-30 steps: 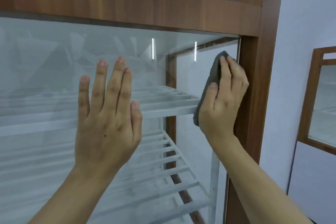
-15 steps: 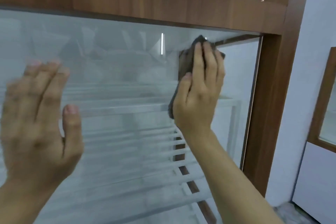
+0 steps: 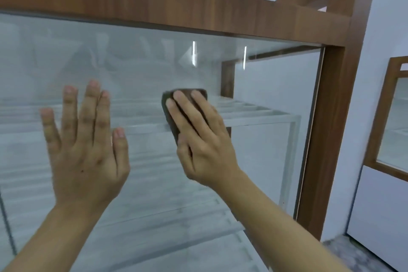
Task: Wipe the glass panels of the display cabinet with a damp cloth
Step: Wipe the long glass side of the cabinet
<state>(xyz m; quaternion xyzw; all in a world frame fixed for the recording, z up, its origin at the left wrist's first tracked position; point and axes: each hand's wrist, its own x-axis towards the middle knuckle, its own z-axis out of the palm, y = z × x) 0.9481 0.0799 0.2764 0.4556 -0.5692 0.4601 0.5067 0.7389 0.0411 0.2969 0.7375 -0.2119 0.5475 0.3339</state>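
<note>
A wide glass panel [image 3: 265, 86] fills the front of the wood-framed display cabinet [image 3: 154, 2]. My right hand [image 3: 201, 139] presses a dark folded cloth [image 3: 170, 115] flat against the glass near the middle, fingers straight and angled up to the left; most of the cloth is hidden under the fingers. My left hand [image 3: 86, 150] lies flat on the glass to the left of it, fingers spread and pointing up. White slatted shelves [image 3: 254, 115] show behind the glass.
The cabinet's brown right post [image 3: 326, 139] stands at the panel's right edge. Beyond it are a pale wall and a second wood-framed glass unit [image 3: 393, 117] on a white base. A patch of speckled floor [image 3: 344, 252] shows at the lower right.
My right hand has slid the cloth from the panel's upper right corner leftward and down toward the middle. My left hand stays flat on the glass, and the view has shifted.
</note>
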